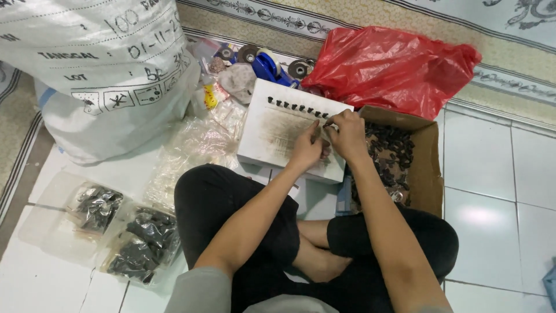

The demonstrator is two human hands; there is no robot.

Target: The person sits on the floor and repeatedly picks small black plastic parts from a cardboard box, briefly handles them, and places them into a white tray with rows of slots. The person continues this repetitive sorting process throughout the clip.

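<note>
White floor tiles [492,174] are serving as the work surface, with a patterned carpet [370,17] running along the far edge.

Item 1: white board [278,130], lying flat in front of the seated person's crossed legs, within easy reach of both arms. A row of small dark clips [298,106] is standing along its far edge, spaced evenly, likely so each one stays separate.

Item 2: left hand [306,149], resting on the board with fingers curled in; whether it is pinching a piece cannot be told.

Item 3: right hand [347,134], touching the left, fingertips appearing to be pinching 1 small dark piece at the end of the row.

Item 4: cardboard box [427,168], sitting just beside the right hand, holding loose dark pieces for quick picking.

Item 5: 2 clear bags [124,232] of dark pieces, lying apart on the person's left.

Item 6: red plastic bag [394,64], white sack [104,69] and tape rolls [272,64], sitting beyond the board.
</note>
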